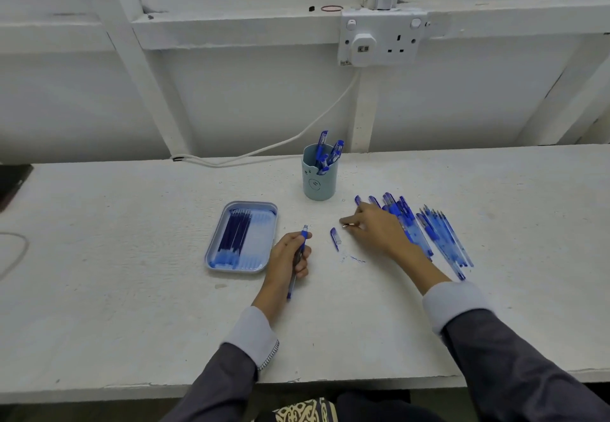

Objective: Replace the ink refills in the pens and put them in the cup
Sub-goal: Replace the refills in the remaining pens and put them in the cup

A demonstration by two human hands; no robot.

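While left hand [285,258] tight round pen [303,236], right hand [379,227] pinch-tight on metal piece [346,225].

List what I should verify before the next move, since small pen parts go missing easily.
1. Pen held firmly: ok. The left grip curls round the pen.
2. Small metallic part secured: ok. The right grip pinches it just above the table. Which part it is: cannot tell.
3. Refills at hand: ok. They lie in the tray beside the left grip.
4. Loose blue piece accounted for: ok. It lies on the table between the grips.
5. Cup ready: ok. It stands upright and already holds several pens.
6. New refill already inside the held pen: cannot tell.
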